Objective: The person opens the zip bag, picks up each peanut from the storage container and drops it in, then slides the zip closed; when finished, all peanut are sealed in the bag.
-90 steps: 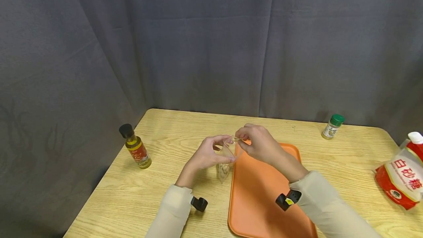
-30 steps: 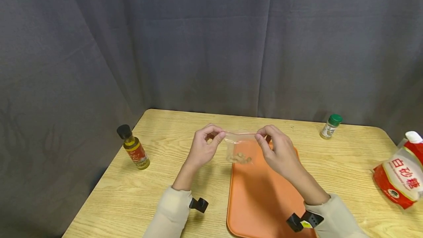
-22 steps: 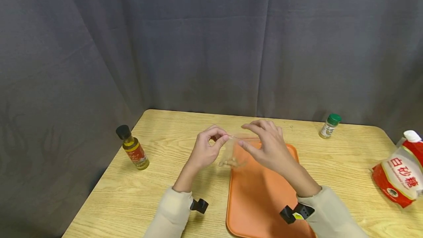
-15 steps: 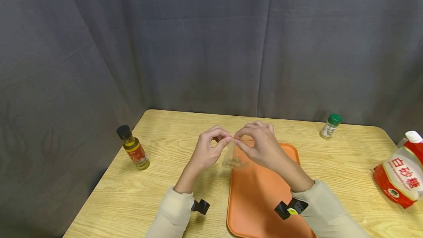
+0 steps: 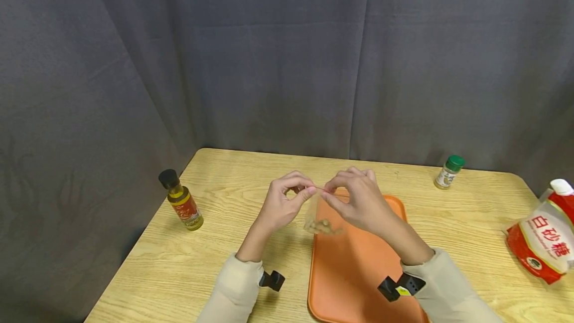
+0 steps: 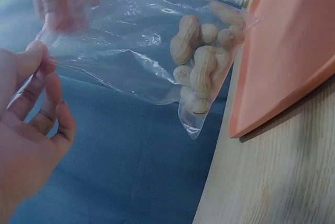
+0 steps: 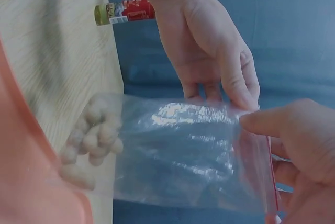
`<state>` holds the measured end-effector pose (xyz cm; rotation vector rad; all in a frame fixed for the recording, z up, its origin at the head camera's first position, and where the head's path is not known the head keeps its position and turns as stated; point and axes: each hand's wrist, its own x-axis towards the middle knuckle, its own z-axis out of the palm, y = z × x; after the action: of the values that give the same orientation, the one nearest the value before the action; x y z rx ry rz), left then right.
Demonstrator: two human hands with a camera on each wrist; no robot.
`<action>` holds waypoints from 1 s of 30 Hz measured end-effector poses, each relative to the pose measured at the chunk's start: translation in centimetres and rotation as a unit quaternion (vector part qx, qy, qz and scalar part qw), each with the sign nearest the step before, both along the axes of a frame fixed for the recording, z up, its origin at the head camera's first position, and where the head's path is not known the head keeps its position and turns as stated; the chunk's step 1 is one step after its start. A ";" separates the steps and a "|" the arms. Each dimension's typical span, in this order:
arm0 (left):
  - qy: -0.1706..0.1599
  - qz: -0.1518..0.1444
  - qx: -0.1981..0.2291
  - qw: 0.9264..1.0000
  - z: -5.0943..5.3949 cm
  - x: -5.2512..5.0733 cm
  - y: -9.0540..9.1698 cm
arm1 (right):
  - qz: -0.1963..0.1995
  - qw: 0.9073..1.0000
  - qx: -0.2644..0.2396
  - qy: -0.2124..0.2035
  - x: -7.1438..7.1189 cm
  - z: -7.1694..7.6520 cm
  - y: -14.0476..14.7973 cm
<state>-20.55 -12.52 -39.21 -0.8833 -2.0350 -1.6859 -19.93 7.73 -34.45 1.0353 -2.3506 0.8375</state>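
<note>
A clear zip bag (image 7: 178,145) with a red seal line hangs from both hands, above the left edge of the orange tray (image 5: 354,273). Several unshelled peanuts (image 6: 201,67) lie at its bottom. My left hand (image 5: 282,203) pinches one top corner between thumb and forefinger. Close beside it, my right hand (image 5: 358,201) pinches the same top edge with thumb and fingers. In the right wrist view the red line runs along the bag's mouth, by the right fingers. The mouth looks flat there.
An olive oil bottle (image 5: 183,201) stands at the table's left edge. At the back right is a green-capped spice jar (image 5: 448,172). A red and white sugar bag (image 5: 544,233) sits at the far right. A grey curtain (image 5: 278,64) hangs behind the table.
Earlier the hands worked at the bag's mouth, then stretched its top edge wide. The right hand has since let go, moved left and pinched the edge near the left hand, then slid slightly right.
</note>
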 end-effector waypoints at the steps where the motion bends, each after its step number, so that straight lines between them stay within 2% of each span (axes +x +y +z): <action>1: -0.002 -0.001 0.003 1.000 0.0 0.0 0.0 | 0.002 1.000 -0.002 -0.001 0.0 0.0 0.1; 13: -0.012 -0.013 0.021 1.000 0.0 -0.1 0.0 | 0.030 0.999 -0.027 -0.011 -0.2 0.1 0.8; 20: -0.015 -0.012 0.028 0.999 0.0 0.0 0.0 | 0.027 0.998 -0.038 -0.043 -0.1 0.2 1.5; 30: -0.009 -0.012 0.029 0.999 -0.1 -0.1 0.1 | 0.024 0.998 -0.039 -0.041 -0.2 -0.2 1.9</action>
<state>-20.70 -12.47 -39.36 -0.8796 -1.9844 -1.7625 -20.09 9.59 -34.64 1.0482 -2.3490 0.9989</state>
